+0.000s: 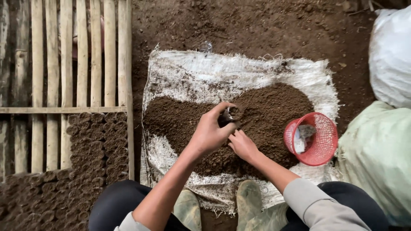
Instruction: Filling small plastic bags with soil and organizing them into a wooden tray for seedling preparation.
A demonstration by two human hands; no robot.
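Above my boots (249, 198), left hand (208, 133) grips a small bag (230, 114) mid-frame, mouth toward the soil (274, 107); right hand (242, 145), loosely open, rests just below it.

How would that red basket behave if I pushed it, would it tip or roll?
The red basket already lies tilted on its side by the soil pile, so it would probably roll or rock. Its thin open mesh suggests it is light and a bit flexible. The white scraps inside might spill out.

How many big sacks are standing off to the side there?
2: a white sack at the upper right edge and a pale green sack below it, beside the red basket. Others may lie outside the view.
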